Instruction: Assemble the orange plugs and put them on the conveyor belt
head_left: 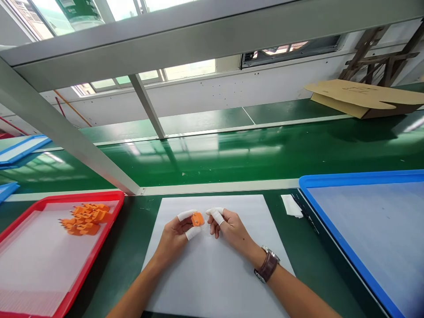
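Note:
Between the thumb and index finger of my left hand is a small orange part, held above a white sheet. White finger covers wrap those fingertips. My right hand is just right of the part, apart from it, with thumb and index finger pinched together, also in white covers; whether anything tiny is between them cannot be made out. A watch with a brown strap is on my right wrist. Several similar orange parts lie in a pile in the red tray at the left.
A blue tray lined with white stands at the right, beside a small white paper. Behind the work surface runs a green belt under a metal frame. Cardboard lies at the back right.

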Available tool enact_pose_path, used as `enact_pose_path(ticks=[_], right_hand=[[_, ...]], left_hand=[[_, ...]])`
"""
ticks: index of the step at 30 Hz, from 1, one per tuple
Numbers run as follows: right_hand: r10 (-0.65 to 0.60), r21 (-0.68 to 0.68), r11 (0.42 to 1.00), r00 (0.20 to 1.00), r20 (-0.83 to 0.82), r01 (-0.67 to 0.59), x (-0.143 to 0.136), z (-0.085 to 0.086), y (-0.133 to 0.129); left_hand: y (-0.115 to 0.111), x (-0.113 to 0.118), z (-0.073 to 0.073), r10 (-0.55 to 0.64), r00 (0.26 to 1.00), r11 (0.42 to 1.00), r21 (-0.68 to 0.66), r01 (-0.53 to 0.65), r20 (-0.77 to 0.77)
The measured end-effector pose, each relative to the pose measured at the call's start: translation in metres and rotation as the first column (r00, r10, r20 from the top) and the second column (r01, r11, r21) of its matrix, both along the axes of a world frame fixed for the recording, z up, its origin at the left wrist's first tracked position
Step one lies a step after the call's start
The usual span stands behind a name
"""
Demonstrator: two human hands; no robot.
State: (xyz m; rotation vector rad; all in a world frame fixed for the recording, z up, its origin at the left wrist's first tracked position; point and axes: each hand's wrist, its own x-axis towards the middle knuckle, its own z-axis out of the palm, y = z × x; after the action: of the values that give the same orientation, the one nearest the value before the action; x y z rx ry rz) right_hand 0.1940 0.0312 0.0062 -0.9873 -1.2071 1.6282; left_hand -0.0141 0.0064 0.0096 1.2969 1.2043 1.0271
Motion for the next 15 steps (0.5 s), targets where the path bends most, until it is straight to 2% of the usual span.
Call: enact_pose_path(ticks=[5,9,12,15], right_hand=[[0.018,0.070,0.997,0.992,0.124,-0.027,-0.001,-0.004,-0.005],[0.021,0.087,0.995,0.973,0.229,-0.042,-0.001,-0.006,-0.009],[0.040,0.108,0.991,0.956,0.292,-0.074,-0.002,-0.009,-0.011],[0.045,0.112,0.990,0.943,0.330,-0.086,-0.004,-0.011,-0.014]], left_hand=[[-0.002,0.006,0.000,0.019,0.999,1.000,0.006,-0.019,0.043],[0.000,0.001,0.012,0.132,0.989,0.981,0.135,-0.140,0.062],[-0.002,-0.025,0.034,0.293,0.955,0.908,0.302,-0.291,0.040],[-0.009,-0.075,0.064,0.500,0.863,0.788,0.450,-0.420,-0.070]])
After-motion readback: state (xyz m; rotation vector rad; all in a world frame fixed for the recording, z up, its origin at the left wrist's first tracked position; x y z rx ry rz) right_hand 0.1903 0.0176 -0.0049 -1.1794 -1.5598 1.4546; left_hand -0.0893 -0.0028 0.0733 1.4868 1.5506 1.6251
